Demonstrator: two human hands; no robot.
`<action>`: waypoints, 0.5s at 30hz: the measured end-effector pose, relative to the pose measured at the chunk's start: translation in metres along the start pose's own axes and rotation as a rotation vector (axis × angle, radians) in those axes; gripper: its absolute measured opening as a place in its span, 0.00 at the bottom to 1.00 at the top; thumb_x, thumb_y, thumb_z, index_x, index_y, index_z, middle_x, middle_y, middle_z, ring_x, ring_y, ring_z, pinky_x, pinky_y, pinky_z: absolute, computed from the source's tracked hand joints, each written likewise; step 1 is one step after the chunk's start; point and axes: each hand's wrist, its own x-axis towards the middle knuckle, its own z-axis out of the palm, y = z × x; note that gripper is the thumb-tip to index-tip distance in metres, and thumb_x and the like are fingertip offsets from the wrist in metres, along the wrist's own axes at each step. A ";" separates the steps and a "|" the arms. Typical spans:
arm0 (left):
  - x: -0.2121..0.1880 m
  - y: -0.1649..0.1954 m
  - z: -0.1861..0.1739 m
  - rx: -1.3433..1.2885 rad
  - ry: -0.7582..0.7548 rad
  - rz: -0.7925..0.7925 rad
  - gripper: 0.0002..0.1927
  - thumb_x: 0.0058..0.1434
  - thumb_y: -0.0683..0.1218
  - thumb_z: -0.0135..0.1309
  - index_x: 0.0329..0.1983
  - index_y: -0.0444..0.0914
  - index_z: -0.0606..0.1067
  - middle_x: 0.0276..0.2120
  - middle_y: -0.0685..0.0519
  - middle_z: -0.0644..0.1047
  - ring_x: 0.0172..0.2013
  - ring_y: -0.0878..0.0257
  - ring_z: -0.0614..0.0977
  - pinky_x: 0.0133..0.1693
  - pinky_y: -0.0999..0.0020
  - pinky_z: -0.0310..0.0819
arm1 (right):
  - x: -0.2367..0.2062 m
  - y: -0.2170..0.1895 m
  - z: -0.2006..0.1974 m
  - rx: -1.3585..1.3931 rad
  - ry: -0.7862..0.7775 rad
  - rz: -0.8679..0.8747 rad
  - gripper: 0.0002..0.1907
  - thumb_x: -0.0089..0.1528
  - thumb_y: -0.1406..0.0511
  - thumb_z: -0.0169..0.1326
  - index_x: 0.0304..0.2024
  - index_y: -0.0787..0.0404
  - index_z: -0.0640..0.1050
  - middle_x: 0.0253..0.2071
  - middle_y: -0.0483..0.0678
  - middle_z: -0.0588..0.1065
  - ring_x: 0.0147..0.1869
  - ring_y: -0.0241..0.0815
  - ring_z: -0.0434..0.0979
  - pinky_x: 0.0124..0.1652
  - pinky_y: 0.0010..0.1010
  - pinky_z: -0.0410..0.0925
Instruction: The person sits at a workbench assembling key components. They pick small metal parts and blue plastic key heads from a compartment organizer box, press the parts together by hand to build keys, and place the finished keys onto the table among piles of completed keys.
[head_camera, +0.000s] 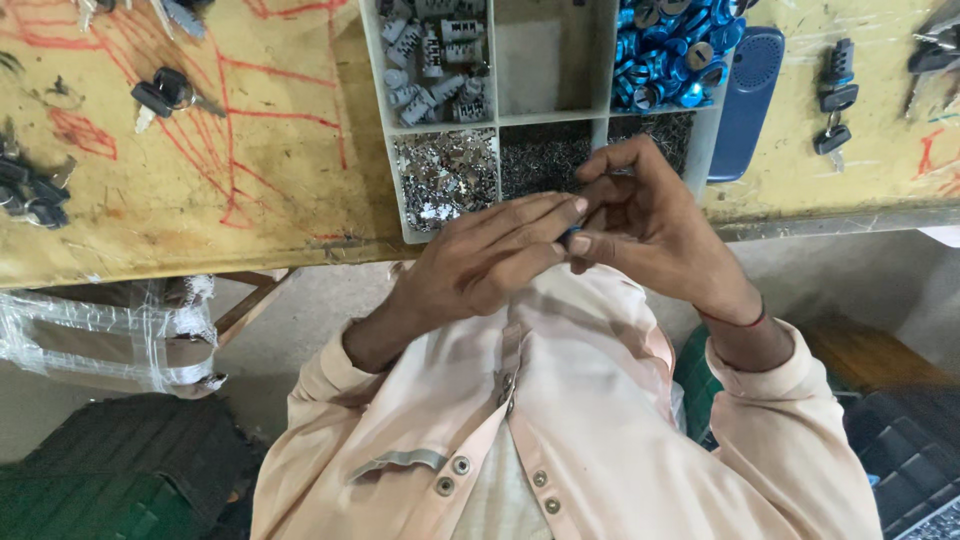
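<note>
- Keys with black heads (30, 195) lie in a heap at the far left edge of the yellow wooden workbench (250, 180), which is marked with red scribbles.
- Another black-headed key on a ring (165, 95) rests a little further right on the same top, well apart from the hands.
- Under the bench at the left sits a bundle wrapped in clear plastic (110, 335).
- A grey compartment tray (385, 150) stands at the bench's near edge; its back left cell holds silvery lock cylinders (435, 60), the cell beside it looks bare, and the back right cell is full of blue round parts (675, 50).
- The tray's front cells hold small bright metal bits (445, 175) on the left and darker fine bits (545, 155) in the middle.
- The left hand (480, 265) is in front of the tray's near wall, fingers straight and pressed together, their tips meeting the other hand.
- A small dark blue part (569, 237) sits between the two hands, mostly hidden, just below the tray's front edge.
- The right hand (650, 225) has its fingers curled, thumb and fingertips pinching that part; a red thread circles the wrist.
- A dark blue flat case (750, 95) lies against the tray's right side.
- More black-headed keys (835, 100) rest near the bench's right end.
</note>
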 end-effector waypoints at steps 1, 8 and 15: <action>0.000 0.001 0.004 -0.050 0.041 -0.024 0.21 0.69 0.36 0.64 0.60 0.31 0.69 0.62 0.44 0.74 0.58 0.51 0.80 0.55 0.62 0.82 | 0.001 0.000 -0.003 0.034 -0.048 -0.013 0.25 0.64 0.72 0.58 0.57 0.60 0.60 0.43 0.49 0.76 0.44 0.36 0.82 0.41 0.29 0.78; 0.002 0.014 0.024 -0.191 0.111 -0.261 0.24 0.56 0.37 0.68 0.57 0.37 0.77 0.51 0.54 0.82 0.45 0.57 0.77 0.47 0.64 0.78 | -0.005 0.013 -0.011 0.215 -0.111 0.065 0.27 0.64 0.75 0.59 0.60 0.63 0.61 0.37 0.48 0.74 0.39 0.36 0.78 0.36 0.31 0.76; 0.007 0.014 0.016 -0.187 0.076 -0.170 0.21 0.60 0.40 0.69 0.55 0.37 0.77 0.47 0.55 0.82 0.46 0.56 0.77 0.48 0.62 0.76 | -0.040 -0.030 -0.038 -0.826 0.328 -0.240 0.17 0.63 0.81 0.53 0.53 0.64 0.73 0.40 0.53 0.76 0.44 0.41 0.79 0.42 0.34 0.73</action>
